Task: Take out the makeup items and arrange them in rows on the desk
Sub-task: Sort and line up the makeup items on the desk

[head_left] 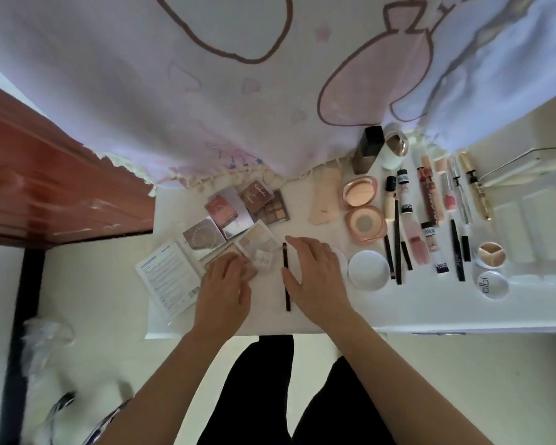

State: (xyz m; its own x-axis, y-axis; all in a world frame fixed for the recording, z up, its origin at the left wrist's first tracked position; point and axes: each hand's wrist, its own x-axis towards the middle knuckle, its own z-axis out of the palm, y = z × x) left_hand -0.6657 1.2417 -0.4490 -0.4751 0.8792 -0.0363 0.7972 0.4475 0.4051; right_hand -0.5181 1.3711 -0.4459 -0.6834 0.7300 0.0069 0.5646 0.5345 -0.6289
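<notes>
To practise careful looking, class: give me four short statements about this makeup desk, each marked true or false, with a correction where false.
1. A dark pencil lies between the left hand and the right hand. True.
2. The right hand holds the gold mascara tube. False: the tube lies untouched far to the right, and the hand lies flat on the desk.
3. The palettes are clustered on the desk's left part. True.
4. The black-capped bottle lies at the front edge. False: it stands at the back.
</notes>
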